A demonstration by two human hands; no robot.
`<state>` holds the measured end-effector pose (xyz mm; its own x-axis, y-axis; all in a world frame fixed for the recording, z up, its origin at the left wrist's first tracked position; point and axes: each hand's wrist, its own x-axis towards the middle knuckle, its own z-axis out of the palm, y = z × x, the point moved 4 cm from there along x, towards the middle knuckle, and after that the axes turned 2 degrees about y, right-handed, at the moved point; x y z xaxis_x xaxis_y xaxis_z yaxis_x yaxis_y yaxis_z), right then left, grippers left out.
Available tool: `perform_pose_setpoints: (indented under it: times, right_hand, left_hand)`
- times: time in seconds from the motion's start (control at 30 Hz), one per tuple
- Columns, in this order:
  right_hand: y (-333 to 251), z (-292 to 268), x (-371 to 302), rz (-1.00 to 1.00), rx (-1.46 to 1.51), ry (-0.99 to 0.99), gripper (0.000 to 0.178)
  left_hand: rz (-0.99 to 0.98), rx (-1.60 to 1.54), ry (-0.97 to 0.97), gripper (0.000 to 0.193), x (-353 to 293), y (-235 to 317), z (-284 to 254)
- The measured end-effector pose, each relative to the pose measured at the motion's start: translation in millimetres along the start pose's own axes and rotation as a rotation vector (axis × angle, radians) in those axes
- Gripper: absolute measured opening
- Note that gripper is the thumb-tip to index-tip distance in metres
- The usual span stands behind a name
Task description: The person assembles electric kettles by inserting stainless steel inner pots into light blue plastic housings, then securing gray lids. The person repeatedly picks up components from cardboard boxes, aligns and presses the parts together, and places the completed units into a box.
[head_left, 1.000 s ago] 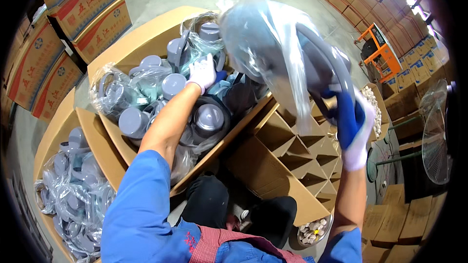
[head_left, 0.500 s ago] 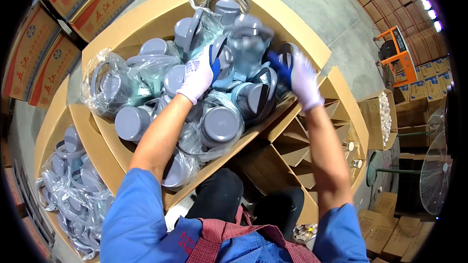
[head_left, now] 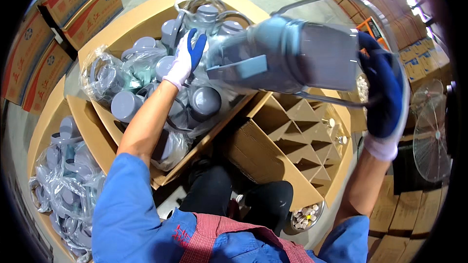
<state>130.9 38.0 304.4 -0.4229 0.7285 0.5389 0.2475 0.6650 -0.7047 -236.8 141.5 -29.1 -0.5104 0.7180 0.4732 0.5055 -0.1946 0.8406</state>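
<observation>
My right hand (head_left: 385,92), in a white glove with a blue palm, grips the loop handle of a grey-and-blue plastic flask shell (head_left: 282,51). The shell hangs sideways above the right edge of a large carton (head_left: 124,29), blurred by motion. My left hand (head_left: 185,58), gloved alike, hovers over that carton with thumb and fingers apart, holding nothing. Beneath it lie several similar shells, some in clear plastic bags, such as a grey one (head_left: 126,105) near the carton's left side. The raised shell hides part of the carton's contents.
A carton with cardboard dividers (head_left: 265,153) stands at the right, two round metallic tops in its far cells. Left, another carton holds bagged shells (head_left: 73,180). A bowl of small pale pieces (head_left: 307,216) sits near my knees. A fan (head_left: 434,131) and stacked cartons (head_left: 36,65) stand around.
My right hand has risen out of the carton, moving right with a flask shell by its handle. My left hand has moved slightly left and up, its fingers now spread.
</observation>
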Motion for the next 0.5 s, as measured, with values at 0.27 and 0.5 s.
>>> perform_pose_setpoints:
  times: [0.27,0.5]
  right_hand:
    - [-162,45,-247,-0.557,-0.563,-0.82,0.022]
    - [-103,29,-292,-0.229,-0.271,-0.315,0.051]
  left_hand:
    - [-0.587,-1.198,-0.515,0.05,-66,162,27]
    - [-0.083,-0.817,-0.992,0.027,-210,278,18]
